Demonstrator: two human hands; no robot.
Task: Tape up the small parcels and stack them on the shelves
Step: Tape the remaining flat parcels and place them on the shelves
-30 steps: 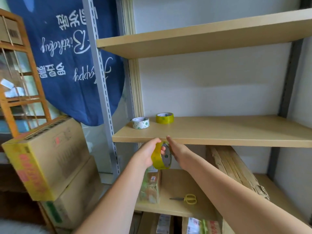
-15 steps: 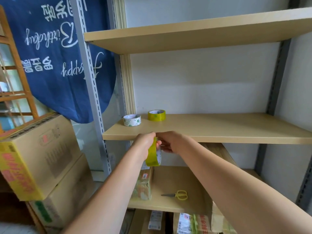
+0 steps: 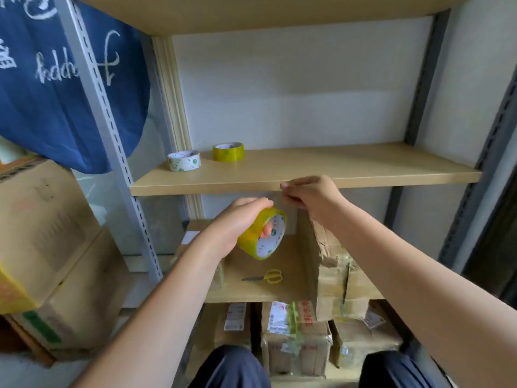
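Two hands share the job: our left hand grips the tape roll steady, while our right hand, just above it, pinches what seems the free end, ready to pull.

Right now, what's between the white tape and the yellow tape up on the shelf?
Nothing. In the head view the white tape and the yellow tape sit apart, with only bare shelf between them.

left hand – grips tape roll | right hand – pinching, fingers curled
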